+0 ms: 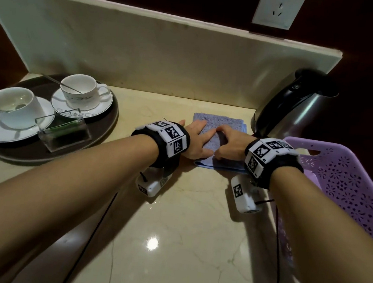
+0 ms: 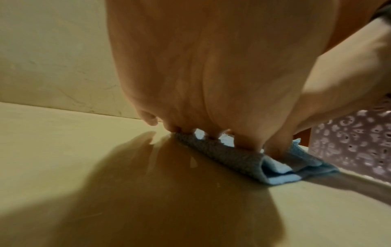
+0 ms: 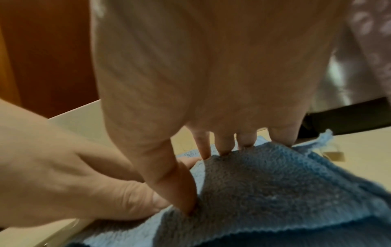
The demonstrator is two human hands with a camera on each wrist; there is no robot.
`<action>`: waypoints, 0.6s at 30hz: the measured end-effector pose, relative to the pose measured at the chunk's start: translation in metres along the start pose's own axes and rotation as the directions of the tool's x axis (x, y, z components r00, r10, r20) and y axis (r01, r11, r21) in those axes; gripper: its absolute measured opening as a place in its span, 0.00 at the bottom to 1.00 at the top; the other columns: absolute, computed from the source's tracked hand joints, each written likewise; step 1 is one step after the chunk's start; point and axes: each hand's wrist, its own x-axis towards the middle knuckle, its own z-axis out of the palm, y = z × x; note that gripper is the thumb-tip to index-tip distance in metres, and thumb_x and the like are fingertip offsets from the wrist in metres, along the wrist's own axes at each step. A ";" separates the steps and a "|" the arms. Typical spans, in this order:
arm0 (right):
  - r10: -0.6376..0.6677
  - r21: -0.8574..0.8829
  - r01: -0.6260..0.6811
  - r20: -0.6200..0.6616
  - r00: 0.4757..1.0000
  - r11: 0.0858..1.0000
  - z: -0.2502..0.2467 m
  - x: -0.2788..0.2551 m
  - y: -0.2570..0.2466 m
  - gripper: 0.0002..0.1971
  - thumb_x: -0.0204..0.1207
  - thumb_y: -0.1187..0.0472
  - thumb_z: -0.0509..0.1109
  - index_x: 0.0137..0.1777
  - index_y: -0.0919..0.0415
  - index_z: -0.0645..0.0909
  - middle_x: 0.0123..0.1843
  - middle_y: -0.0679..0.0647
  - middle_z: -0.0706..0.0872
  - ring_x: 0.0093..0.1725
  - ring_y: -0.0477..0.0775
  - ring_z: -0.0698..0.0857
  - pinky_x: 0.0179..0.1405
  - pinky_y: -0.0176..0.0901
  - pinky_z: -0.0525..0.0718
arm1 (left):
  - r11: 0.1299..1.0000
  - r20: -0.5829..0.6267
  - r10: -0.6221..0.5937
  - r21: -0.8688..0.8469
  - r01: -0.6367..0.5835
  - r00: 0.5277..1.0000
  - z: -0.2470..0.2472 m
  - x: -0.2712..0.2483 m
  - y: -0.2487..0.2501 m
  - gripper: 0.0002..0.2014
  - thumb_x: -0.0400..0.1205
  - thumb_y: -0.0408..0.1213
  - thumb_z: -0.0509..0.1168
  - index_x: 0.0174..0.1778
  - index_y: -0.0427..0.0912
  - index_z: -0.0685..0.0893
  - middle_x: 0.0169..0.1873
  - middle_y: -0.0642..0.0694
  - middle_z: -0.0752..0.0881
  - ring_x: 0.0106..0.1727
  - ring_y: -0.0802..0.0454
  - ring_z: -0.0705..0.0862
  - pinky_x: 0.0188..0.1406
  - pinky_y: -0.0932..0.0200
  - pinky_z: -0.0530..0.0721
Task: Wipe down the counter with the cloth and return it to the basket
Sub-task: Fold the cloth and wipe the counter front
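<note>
Cloth [image 1: 224,121] middle hidden under left hand [image 1: 195,140] and right hand [image 1: 231,143]; whether right fingers [image 3: 203,145] pinch it or just press, cannot tell. Basket [image 1: 347,181] cut off by right edge, wall socket [image 1: 277,8] by top edge; kettle [image 1: 295,106] base partly behind basket rim. Clear holder [image 1: 66,133] contents too dark to make out; right wrist view blurred.

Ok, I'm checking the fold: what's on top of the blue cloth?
Both hands: the left hand lies flat on the cloth, the right hand presses it with fingertips. The counter beneath is hidden.
</note>
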 end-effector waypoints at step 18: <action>-0.077 0.001 0.077 0.011 0.997 0.997 -0.018 0.044 0.008 0.37 0.69 0.56 0.75 0.77 0.52 0.63 0.65 0.57 0.80 0.55 0.58 0.80 0.53 0.46 0.80 | 0.997 0.018 0.029 0.067 -0.030 0.999 -0.037 0.020 -0.014 0.36 0.86 0.63 0.49 0.87 0.53 0.47 0.84 0.43 0.56 0.83 0.41 0.60 0.80 0.41 0.61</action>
